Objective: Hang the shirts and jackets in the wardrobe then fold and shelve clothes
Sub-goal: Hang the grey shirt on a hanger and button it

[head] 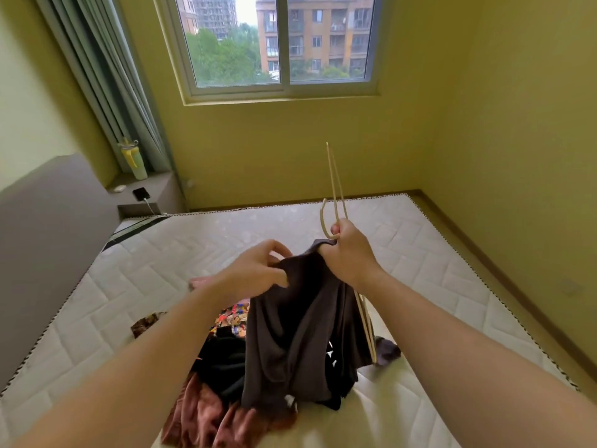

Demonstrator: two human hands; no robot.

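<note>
A dark brown shirt (300,324) hangs in the air above the bed, held up by both hands. My left hand (258,270) grips its top edge at the left. My right hand (347,253) grips the shirt's other top corner together with a thin beige hanger (336,189). The hanger's one end sticks up past my fingers and its other end runs down beside the shirt. Under the shirt lies a pile of clothes (223,367): black, rust-coloured velvet and a multicoloured patterned piece.
The white quilted mattress (420,253) fills the room's floor area. A grey headboard (48,237) stands at the left. A ledge in the corner holds a green bottle (135,160) and a phone (141,193) on a cable. Yellow walls and a window are ahead.
</note>
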